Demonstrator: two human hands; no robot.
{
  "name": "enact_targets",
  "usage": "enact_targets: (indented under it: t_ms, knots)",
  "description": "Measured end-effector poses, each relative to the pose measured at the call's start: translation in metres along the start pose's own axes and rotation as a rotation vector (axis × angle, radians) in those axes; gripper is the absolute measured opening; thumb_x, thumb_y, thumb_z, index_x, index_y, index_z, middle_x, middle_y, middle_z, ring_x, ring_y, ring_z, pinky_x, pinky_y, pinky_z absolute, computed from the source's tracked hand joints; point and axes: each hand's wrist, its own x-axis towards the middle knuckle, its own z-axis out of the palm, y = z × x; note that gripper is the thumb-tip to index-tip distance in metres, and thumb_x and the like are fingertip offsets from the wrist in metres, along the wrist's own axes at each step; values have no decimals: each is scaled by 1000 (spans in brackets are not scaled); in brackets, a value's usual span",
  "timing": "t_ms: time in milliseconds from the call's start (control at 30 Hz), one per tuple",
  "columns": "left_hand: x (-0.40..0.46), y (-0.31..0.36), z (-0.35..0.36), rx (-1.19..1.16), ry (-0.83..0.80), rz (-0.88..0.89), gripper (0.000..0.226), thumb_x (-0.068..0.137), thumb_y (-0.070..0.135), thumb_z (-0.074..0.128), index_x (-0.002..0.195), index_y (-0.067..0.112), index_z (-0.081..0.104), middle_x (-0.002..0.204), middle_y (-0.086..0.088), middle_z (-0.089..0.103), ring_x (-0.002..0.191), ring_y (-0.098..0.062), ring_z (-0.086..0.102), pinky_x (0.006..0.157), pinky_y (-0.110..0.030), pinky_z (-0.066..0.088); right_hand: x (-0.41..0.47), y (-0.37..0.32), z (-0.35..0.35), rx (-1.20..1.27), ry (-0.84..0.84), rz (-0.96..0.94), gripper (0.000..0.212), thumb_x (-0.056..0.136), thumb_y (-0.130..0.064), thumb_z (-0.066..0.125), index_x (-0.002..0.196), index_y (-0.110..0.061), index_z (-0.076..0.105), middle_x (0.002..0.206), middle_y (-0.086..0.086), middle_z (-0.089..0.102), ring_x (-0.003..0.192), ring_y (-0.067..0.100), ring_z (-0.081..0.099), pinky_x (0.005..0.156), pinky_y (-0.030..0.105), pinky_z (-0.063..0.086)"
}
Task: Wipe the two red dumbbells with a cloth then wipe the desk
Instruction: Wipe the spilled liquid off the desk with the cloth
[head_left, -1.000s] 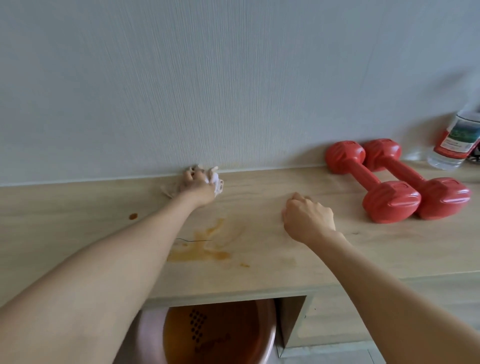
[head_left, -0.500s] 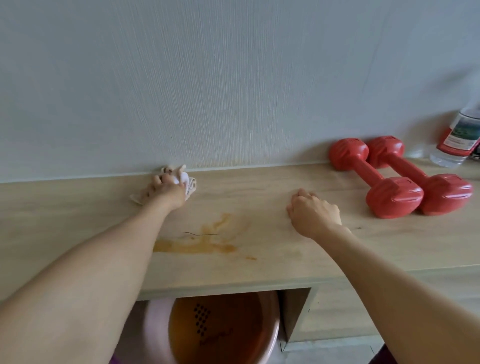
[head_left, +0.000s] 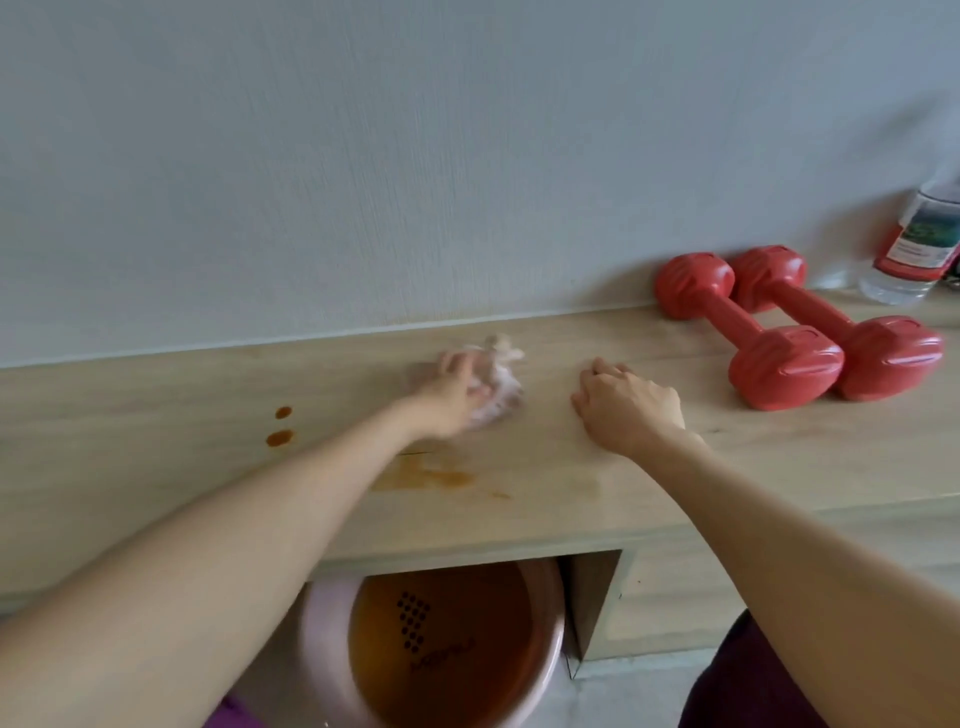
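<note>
Two red dumbbells (head_left: 748, 332) (head_left: 852, 332) lie side by side on the wooden desk (head_left: 156, 457) at the back right, near the wall. My left hand (head_left: 452, 389) grips a crumpled whitish cloth (head_left: 496, 395) and holds it on the desk's middle; the hand and cloth are motion-blurred. My right hand (head_left: 626, 402) rests on the desk just right of the cloth with its fingers curled under, holding nothing. An orange-brown smear (head_left: 431, 475) lies on the desk below my left wrist, and two orange drops (head_left: 280, 428) sit to its left.
A plastic water bottle (head_left: 917, 244) with a red-edged label stands at the far right by the wall. Below the desk, in an open recess, a pink basin (head_left: 436, 649) holds brownish water. The wall runs along the desk's back edge.
My left hand has swept the cloth from the back edge by the wall to the right and nearer, close to my right hand. The right hand stays put.
</note>
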Motion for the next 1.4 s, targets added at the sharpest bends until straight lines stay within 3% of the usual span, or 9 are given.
enact_targets:
  t_ms: [100,167,400,633,800,933,1167,1333,1400]
  knots:
    - [18,-8,-2,15,185,-250,55,99,37,34,145,10,20,153,-9,11,133,-36,33,108,-40,30,4,3,2,8,11,-11,34,97,-34,34,122,-15,50,126,0,50,123,19,43,71,33,34]
    - [14,0,2,77,238,-257,54,99,39,31,145,12,20,153,-9,13,133,-36,32,106,-40,29,4,4,1,10,5,-16,35,97,-34,35,122,-16,50,128,0,50,124,19,41,72,34,34]
    - [-45,4,11,54,-21,179,53,98,35,35,144,15,17,142,-10,21,136,-25,27,113,-31,21,-1,2,3,-7,41,-29,35,99,-30,31,124,-14,50,131,2,47,128,21,38,72,35,33]
    - [-2,22,8,40,142,-239,59,99,39,31,146,8,13,154,-12,7,138,-35,24,111,-38,23,-1,1,3,-6,31,-23,34,99,-30,33,122,-15,53,131,1,48,126,21,40,72,34,33]
    - [-62,68,47,110,26,39,58,96,49,30,143,15,21,147,-7,22,136,-30,24,113,-46,18,-8,2,-6,131,-12,26,27,93,-25,44,112,-16,60,126,1,52,119,24,48,79,33,39]
    - [-97,64,43,22,36,174,48,98,36,38,142,18,25,146,-5,27,133,-27,30,110,-38,22,-21,-2,-16,328,-20,104,25,88,-7,43,103,-5,63,116,15,62,104,33,58,71,31,41]
    - [-100,-24,0,52,192,-392,62,97,47,32,146,11,16,151,-15,16,128,-36,37,105,-44,34,-58,-30,-18,403,80,13,46,85,3,49,127,-14,57,130,9,53,121,27,48,95,37,46]
    - [-136,15,39,69,116,-12,55,97,46,30,146,26,15,149,-6,24,135,-32,30,111,-49,25,-64,-70,-13,447,58,12,48,85,5,45,127,-14,57,131,7,53,122,26,48,93,40,48]
    - [-133,-5,23,25,78,17,54,97,47,31,146,29,16,151,-1,23,134,-29,31,110,-44,27,-62,-81,-11,469,73,34,47,84,7,45,125,-12,58,131,8,54,120,27,51,92,42,50]
